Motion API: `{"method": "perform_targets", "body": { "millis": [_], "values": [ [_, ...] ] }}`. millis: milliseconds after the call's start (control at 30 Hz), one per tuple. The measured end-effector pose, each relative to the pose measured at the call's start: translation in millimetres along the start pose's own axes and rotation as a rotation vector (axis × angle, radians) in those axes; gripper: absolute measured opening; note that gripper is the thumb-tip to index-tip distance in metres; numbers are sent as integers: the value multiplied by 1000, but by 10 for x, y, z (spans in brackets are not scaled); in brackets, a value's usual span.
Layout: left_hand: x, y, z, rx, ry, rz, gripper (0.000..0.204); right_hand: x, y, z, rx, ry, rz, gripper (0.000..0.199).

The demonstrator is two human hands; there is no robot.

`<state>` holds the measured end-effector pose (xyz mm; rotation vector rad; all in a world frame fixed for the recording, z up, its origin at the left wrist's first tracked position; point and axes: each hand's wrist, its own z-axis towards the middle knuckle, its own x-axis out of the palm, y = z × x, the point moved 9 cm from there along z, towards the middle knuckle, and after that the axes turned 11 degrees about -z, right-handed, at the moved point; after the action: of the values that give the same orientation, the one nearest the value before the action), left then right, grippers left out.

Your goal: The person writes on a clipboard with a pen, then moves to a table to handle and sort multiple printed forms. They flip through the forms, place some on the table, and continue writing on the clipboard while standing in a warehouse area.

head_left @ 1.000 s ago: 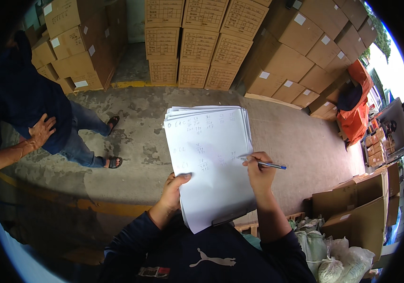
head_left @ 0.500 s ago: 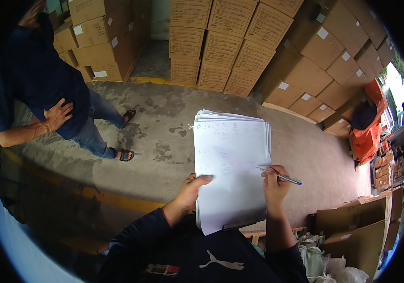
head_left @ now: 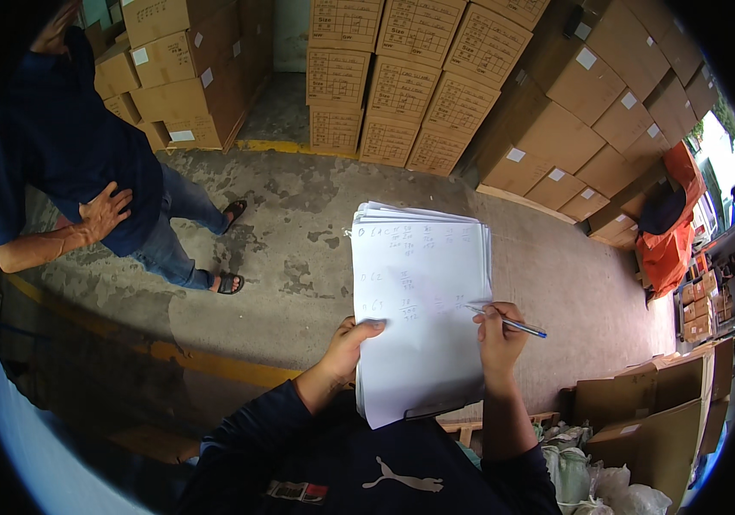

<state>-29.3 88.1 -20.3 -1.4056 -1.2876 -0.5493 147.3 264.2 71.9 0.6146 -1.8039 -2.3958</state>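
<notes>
A thick stack of white paper sheets [head_left: 423, 360] is held up in front of my body, with rows of handwriting across its upper half. My left hand [head_left: 352, 342] grips the stack's left edge, thumb on top and the fingers hidden underneath. At the right edge my right hand [head_left: 501, 335] pinches a pen [head_left: 524, 327], its tip at the writing near the right side of the top sheet. A dark clip or board edge [head_left: 436, 409] shows at the bottom of the stack.
A person [head_left: 84, 163] in a dark shirt stands at the left, one hand at the waist. Stacked cartons [head_left: 397, 94] line the far side, with more cartons [head_left: 574, 103] at the right. Orange fabric [head_left: 672, 249] hangs beside them. Open cardboard [head_left: 642, 429] and plastic bags [head_left: 586, 476] lie lower right.
The stack and both hands have barely shifted. The pen stays at nearly the same spot on the sheet; the handwriting looks sharper now.
</notes>
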Motion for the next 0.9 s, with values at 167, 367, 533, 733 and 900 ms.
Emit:
{"method": "perform_targets", "body": {
  "millis": [167, 367, 533, 733, 900],
  "values": [
    [-15, 1, 8, 18, -2, -15, 36, 11, -6, 0, -1, 0, 19, 3],
    [-62, 18, 29, -6, 25, 7, 38, 21, 5, -2, -10, -3, -1, 4],
    [-65, 22, 43, 5, 24, 10, 43, 19, 8, -7, 6, -16, -38, 6],
    [-47, 14, 41, -6, 26, 33, 44, 22, 14, -11, 6, -6, -15, 5],
    [-47, 24, 47, -19, 20, 39, 44, 24, 22, -5, -20, 8, -10, 6]
  ]
}}
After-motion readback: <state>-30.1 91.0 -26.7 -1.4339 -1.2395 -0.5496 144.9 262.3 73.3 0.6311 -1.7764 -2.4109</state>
